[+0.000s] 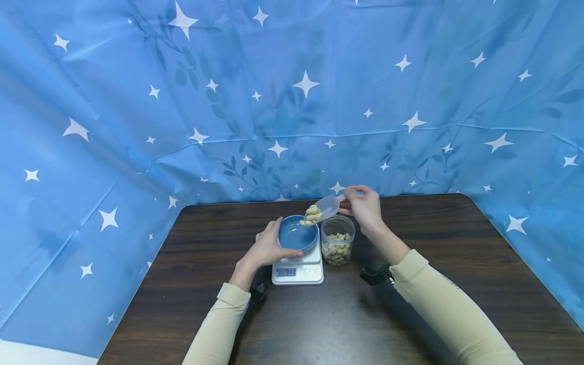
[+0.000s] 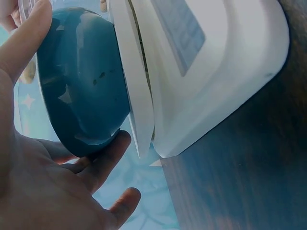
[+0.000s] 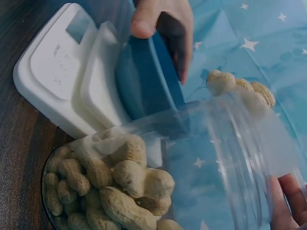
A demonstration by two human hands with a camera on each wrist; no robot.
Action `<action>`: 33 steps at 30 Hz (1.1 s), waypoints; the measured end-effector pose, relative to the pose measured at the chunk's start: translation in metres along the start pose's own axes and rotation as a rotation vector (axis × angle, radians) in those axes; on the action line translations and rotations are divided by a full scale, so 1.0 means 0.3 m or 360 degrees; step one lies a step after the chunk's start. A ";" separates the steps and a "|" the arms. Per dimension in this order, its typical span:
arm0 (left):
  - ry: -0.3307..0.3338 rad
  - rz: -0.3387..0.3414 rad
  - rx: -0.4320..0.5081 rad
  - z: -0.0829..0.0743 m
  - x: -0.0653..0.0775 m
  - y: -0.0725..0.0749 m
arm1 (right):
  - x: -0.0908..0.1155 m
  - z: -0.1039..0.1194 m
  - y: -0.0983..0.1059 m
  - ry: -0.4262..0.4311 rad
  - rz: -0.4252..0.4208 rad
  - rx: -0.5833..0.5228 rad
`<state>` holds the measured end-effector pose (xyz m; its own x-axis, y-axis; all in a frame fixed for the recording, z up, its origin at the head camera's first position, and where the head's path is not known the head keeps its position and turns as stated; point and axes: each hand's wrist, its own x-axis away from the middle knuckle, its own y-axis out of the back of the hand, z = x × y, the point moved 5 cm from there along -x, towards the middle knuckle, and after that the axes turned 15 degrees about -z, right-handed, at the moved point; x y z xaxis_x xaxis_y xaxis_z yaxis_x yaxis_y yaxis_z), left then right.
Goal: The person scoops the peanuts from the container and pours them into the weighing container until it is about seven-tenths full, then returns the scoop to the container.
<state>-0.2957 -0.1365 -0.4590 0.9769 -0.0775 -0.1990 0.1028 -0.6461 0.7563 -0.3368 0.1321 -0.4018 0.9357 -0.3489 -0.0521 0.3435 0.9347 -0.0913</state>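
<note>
My left hand [image 1: 268, 244] holds a blue bowl [image 1: 292, 235] by its left side, thumb at the near rim and fingers round the far side. The bowl stands on a white kitchen scale [image 1: 297, 277] with a lit display. With my right hand [image 1: 364, 205] I grip the handle of a translucent scoop [image 1: 329, 206], tilted down to the left. Several unshelled peanuts [image 1: 312, 214] lie at its front, over the bowl's right rim. Beneath the scoop stands a clear jar [image 3: 201, 177], open at the top and partly filled with peanuts [image 3: 120, 191].
A dark wooden table [image 1: 205, 238] carries the scale and the jar, which stand close side by side. Behind it hangs a blue cloth [image 1: 274, 116] with white stars, along the table's far edge. Both wrists wear black straps [image 1: 376, 275].
</note>
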 end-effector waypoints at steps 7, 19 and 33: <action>0.0007 0.0020 0.0013 -0.002 0.000 -0.004 | 0.015 0.019 -0.030 0.0240 -0.0015 0.0172; 0.0039 0.0018 0.0024 -0.003 -0.002 -0.002 | 0.025 0.095 -0.019 0.0590 -0.0023 0.0236; 0.0027 -0.0079 0.0085 -0.010 0.007 -0.005 | 0.089 0.191 0.082 0.0869 0.0074 0.0083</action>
<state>-0.2933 -0.1333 -0.4586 0.9739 -0.0316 -0.2246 0.1417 -0.6883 0.7115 -0.2988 0.1496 -0.3484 0.7769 -0.2783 -0.5648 0.3190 0.9473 -0.0281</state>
